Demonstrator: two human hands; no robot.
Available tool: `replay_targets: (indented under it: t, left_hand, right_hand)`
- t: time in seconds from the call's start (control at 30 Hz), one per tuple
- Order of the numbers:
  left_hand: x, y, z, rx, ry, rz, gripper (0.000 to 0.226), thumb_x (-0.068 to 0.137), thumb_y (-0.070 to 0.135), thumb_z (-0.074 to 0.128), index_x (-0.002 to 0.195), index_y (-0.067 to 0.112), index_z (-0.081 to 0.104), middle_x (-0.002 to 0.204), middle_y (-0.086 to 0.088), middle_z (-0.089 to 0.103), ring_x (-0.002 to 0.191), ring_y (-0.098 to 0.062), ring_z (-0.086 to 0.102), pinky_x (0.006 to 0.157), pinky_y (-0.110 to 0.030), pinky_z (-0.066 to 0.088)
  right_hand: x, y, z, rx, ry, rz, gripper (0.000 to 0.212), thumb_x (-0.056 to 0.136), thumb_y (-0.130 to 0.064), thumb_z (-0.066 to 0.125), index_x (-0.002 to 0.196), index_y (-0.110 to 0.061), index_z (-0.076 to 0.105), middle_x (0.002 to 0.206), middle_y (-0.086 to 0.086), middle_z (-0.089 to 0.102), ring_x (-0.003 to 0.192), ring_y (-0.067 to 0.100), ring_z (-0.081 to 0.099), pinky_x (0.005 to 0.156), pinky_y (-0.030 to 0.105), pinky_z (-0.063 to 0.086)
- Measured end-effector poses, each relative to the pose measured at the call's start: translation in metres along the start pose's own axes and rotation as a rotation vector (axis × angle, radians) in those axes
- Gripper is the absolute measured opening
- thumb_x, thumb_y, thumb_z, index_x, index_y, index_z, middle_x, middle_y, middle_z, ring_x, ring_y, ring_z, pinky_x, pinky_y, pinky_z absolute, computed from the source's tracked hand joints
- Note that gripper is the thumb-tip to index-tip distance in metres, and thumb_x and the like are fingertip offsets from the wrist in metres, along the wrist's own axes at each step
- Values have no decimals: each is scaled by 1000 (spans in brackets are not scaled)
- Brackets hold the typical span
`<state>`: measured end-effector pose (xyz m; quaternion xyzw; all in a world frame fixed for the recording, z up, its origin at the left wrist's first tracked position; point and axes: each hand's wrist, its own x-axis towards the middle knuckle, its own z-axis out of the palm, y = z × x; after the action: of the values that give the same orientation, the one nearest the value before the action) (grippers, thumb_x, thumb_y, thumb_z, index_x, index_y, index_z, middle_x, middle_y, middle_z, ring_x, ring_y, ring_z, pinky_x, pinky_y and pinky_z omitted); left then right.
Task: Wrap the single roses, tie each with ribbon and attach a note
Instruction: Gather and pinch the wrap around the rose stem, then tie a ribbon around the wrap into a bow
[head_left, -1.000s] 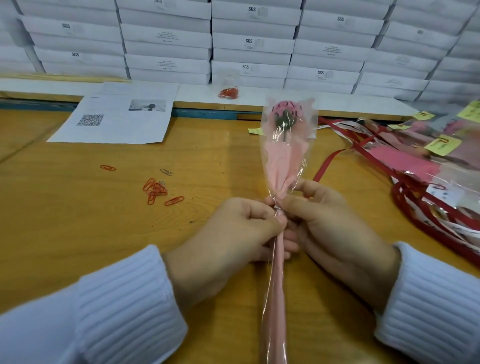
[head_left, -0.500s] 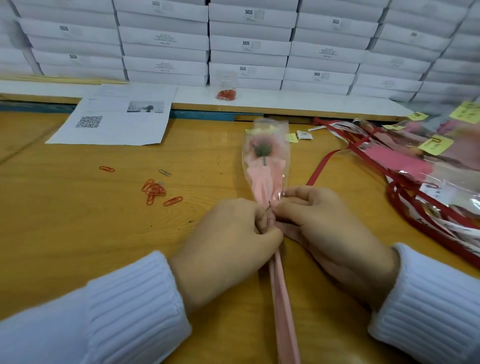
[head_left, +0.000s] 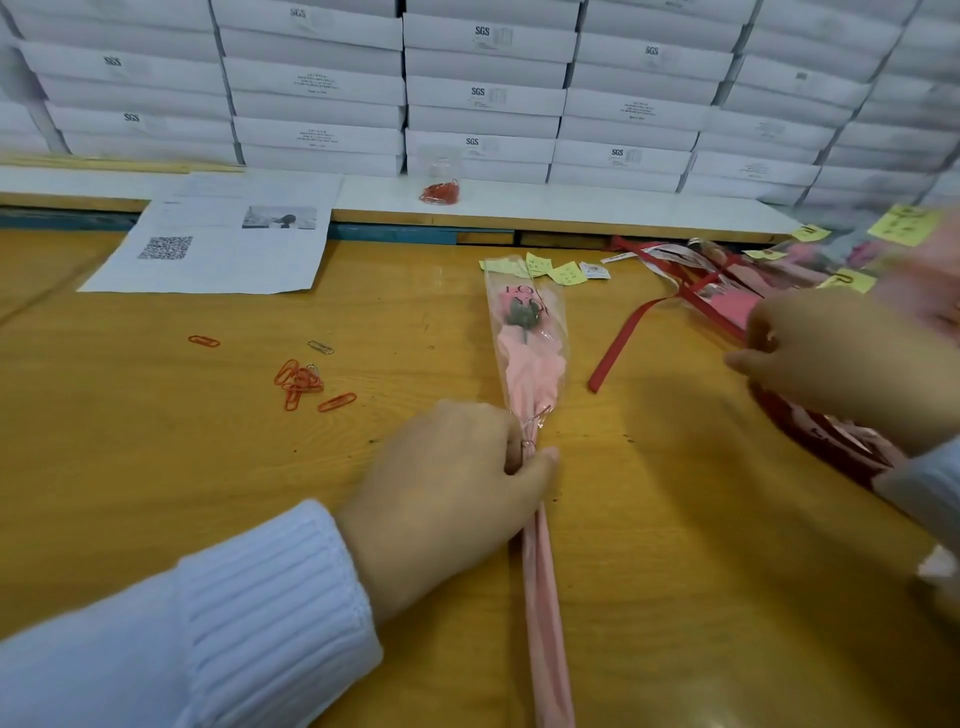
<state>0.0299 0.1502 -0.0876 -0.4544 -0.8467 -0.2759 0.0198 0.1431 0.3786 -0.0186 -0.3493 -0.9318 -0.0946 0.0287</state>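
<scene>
One blurred right hand (head_left: 826, 358) — left hand (head_left: 452, 478) round rose (head_left: 530, 364)

even light, blurred right side, wide-angle bowing

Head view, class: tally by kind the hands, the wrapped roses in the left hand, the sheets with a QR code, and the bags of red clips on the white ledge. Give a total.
Hands: 2 (left hand, right hand)
Held wrapped rose: 1
Sheet with a QR code: 1
Bag of red clips: 1
Total: 5
</scene>
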Motion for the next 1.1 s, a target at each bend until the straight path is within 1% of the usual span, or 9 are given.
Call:
replay_targets:
  t: [0.1,0.23,0.37,0.57,0.7,0.8,0.93,1.03,1.1]
  left_hand:
    - [0,-1,0,-37,9,-8,51,86,57,44,59,15,54,49,3,49,50,-11,49,49,-29,40]
    - [0,-3,-2,-51,45,-28,51,85,58,43,60,15,54,49,2,49,50,-12,48,47,-28,35]
    - [2,-5,-2,-21,56,-37,52,86,58,44,60,14,53,50,2,48,53,-15,49,51,-31,39]
    - [5,-4,-3,-3,27,-126,56,75,73,40,63,22,61,58,8,57,61,-10,56,56,-30,47]
    - [11,-2,1,43,21,-154,47,79,64,55,65,20,64,63,6,62,67,-14,60,61,-33,52]
    - [11,-5,2,33,23,-158,39,82,52,57,68,17,67,64,3,64,66,-17,61,62,-35,53]
    - [11,-7,1,-57,29,-187,33,81,43,57,67,15,68,60,1,64,63,-18,62,61,-36,53]
    - [10,-6,0,-248,75,-233,27,78,37,62,62,16,67,56,4,65,58,-10,61,60,-29,52]
    - [10,-4,-1,-372,98,-261,24,78,32,64,60,15,67,55,5,66,51,-6,59,55,-23,48]
  right_hand:
    - [9,19,7,-63,-86,69,35,90,-39,58,69,-12,62,59,2,59,51,14,55,45,22,36]
    - [15,21,17,-131,-152,99,39,88,-46,58,65,-14,60,62,1,60,58,14,58,52,24,45]
    - [19,18,30,-102,-234,91,19,90,-30,58,79,-15,62,74,2,62,69,15,60,67,29,54]
    - [21,17,34,-145,-200,125,16,89,-18,56,73,-15,56,73,3,58,66,15,55,57,26,46]
    - [20,15,31,-77,-201,141,13,86,-11,57,73,-12,58,73,6,59,67,19,57,59,30,50]
    - [17,13,26,10,-128,143,4,84,-12,60,84,-11,64,80,8,61,73,23,59,68,37,55]
    - [11,16,20,-114,169,134,11,86,-8,55,97,-8,60,82,12,59,73,30,58,56,33,46]
    - [9,19,13,-104,353,122,15,86,-1,54,98,-5,61,76,17,58,67,33,57,53,34,44]
    - [10,22,11,-33,373,101,13,88,-3,54,97,-7,63,78,17,59,68,34,57,56,39,49]
